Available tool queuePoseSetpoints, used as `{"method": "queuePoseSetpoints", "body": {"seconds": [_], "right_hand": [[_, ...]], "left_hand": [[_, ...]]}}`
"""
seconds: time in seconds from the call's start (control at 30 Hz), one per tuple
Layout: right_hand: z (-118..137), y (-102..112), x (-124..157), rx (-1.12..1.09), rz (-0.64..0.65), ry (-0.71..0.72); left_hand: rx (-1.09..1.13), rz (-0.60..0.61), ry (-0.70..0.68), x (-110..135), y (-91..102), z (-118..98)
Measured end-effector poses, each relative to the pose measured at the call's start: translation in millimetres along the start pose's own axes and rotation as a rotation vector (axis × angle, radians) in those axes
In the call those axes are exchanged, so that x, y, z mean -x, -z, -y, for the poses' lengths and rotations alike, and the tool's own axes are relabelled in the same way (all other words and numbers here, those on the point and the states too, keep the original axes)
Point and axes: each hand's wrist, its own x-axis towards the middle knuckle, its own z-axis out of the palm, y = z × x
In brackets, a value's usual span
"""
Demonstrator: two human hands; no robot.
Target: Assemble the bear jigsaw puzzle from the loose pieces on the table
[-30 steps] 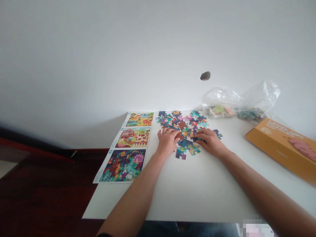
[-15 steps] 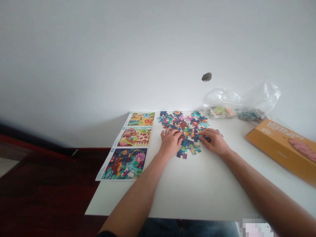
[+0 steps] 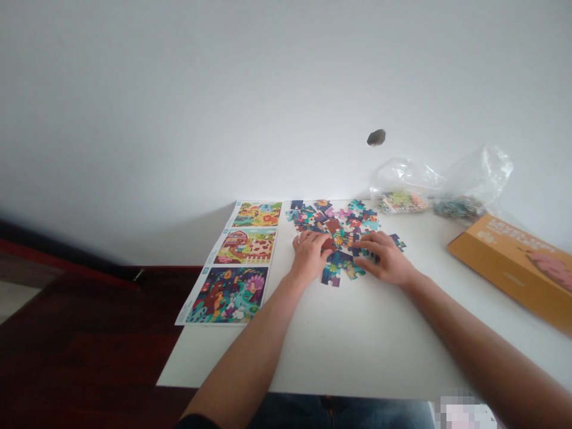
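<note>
A long printed sheet (image 3: 227, 295) with three illustrated scenes lies along the left edge of the white table (image 3: 357, 339). Two crumpled clear plastic bags (image 3: 476, 179) sit by the white wall (image 3: 179, 119), which bears a dark mark (image 3: 376, 137). An orange cardboard box (image 3: 513, 268) lies at the right, above a dark red floor (image 3: 89, 351).

The jigsaw pieces (image 3: 335, 229) are multicoloured; the cardboard box (image 3: 513, 262) is orange with a pink picture.
</note>
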Motion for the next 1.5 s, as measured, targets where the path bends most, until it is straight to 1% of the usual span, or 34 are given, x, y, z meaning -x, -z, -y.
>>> {"method": "queuePoseSetpoints", "body": {"seconds": [0.13,0.23,0.3,0.4,0.57,0.9,1.07,1.17,1.23,1.33,1.4,1.5], "right_hand": [[16.5,-2.4,-1.2,0.052,0.166,0.117],[17.4,-6.4,-1.1,0.051,0.216,0.135],[12.7,-6.7,-0.3,0.060,0.211,0.110],[5.7,-3.5,1.9,0.071,0.196,0.077],[6.0,0.2,4.5,0.056,0.181,0.062],[5.2,-3.0,4.1,0.034,0.162,0.059],[4.0,-4.2,4.0,-0.010,0.145,0.079],[1.8,-4.2,3.4,-0.013,0.117,0.079],[-2.3,-4.3,3.3,0.025,0.065,0.029],[-12.8,-5.3,4.4,0.130,-0.029,-0.108],[-20.3,-6.8,5.9,0.170,-0.041,-0.160],[-26.1,-10.2,8.0,0.168,-0.023,-0.156]], "left_hand": [[-0.003,-0.013,-0.003,-0.9,0.8,0.2],[-0.055,-0.037,0.030,-0.5,2.5,1.4],[-0.107,-0.059,0.088,0.1,3.2,3.8],[-0.175,-0.056,0.150,1.1,3.7,7.8],[-0.214,-0.058,0.117,2.3,4.1,8.9],[-0.184,-0.029,0.084,3.0,7.1,4.4],[-0.200,-0.014,0.100,4.4,8.5,3.9],[-0.205,-0.031,0.123,5.7,8.1,5.2],[-0.209,-0.050,0.147,6.6,7.6,6.0],[-0.216,-0.064,0.176,7.3,7.7,6.5],[-0.213,-0.055,0.188,7.0,8.6,6.4],[-0.192,-0.036,0.200,5.8,10.6,6.6]]}}
